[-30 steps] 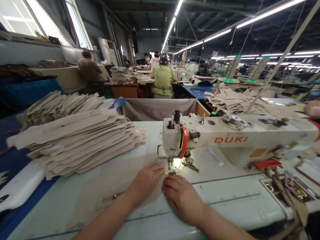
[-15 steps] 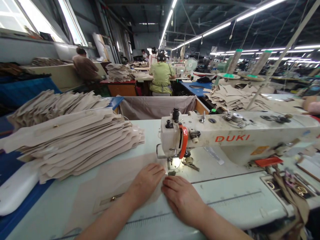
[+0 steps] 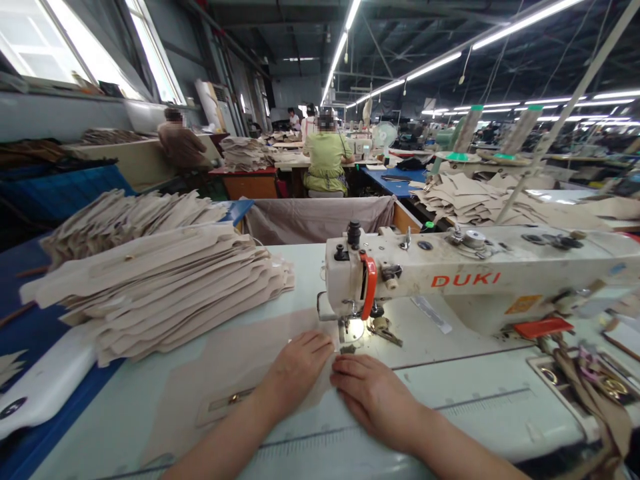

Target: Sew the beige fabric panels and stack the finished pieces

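Note:
A thin beige fabric piece lies on the pale green sewing table, its right edge by the presser foot of the sewing machine. My left hand rests on this fabric left of the foot, fingers fairly flat and close together. Just in front of the foot, my right hand has its bent fingers closed at the fabric's edge; its thumb is hidden. A small zipped or metal-trimmed slot shows in the fabric beside my left forearm.
Stacked beige fabric pieces stand at the left, with another pile behind. A tray of metal rings and straps sits at the right. A cloth-lined bin lies beyond the table. People sit farther back.
The whole view has shifted slightly right and down. Both hands keep nearly the same place by the presser foot, and the fabric shows no clear movement.

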`<state>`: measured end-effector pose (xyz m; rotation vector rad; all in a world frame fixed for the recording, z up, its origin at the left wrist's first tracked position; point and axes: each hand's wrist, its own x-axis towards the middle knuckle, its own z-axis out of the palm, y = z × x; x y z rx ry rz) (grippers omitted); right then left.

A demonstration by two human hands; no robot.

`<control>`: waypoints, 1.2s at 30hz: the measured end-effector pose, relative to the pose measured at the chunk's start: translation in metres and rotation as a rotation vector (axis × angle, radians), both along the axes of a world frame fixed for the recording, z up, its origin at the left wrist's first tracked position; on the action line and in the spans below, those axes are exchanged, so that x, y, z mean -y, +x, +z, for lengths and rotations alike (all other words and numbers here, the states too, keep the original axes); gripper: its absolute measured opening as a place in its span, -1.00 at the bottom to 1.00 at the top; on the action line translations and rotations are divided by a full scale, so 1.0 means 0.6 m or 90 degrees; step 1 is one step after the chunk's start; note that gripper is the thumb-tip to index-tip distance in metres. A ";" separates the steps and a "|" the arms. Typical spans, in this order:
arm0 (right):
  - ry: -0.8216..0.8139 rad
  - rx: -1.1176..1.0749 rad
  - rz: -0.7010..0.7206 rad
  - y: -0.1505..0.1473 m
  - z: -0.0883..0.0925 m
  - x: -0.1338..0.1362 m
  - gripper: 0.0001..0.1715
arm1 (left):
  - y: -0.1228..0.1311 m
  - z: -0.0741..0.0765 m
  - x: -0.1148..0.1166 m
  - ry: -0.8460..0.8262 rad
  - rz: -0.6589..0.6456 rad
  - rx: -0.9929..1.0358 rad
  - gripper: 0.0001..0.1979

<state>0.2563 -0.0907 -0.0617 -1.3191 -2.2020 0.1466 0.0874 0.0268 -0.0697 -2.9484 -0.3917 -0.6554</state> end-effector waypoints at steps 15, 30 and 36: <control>-0.022 0.195 -0.062 0.022 0.022 -0.044 -0.88 | -0.007 0.004 0.053 0.044 0.043 0.001 -0.63; 0.009 0.223 -0.074 0.059 0.016 -0.060 -0.87 | 0.021 -0.020 0.013 0.063 0.039 -0.099 -0.66; 0.023 0.200 -0.104 0.058 0.012 -0.065 -0.81 | 0.031 -0.005 0.005 0.079 0.033 -0.083 -0.62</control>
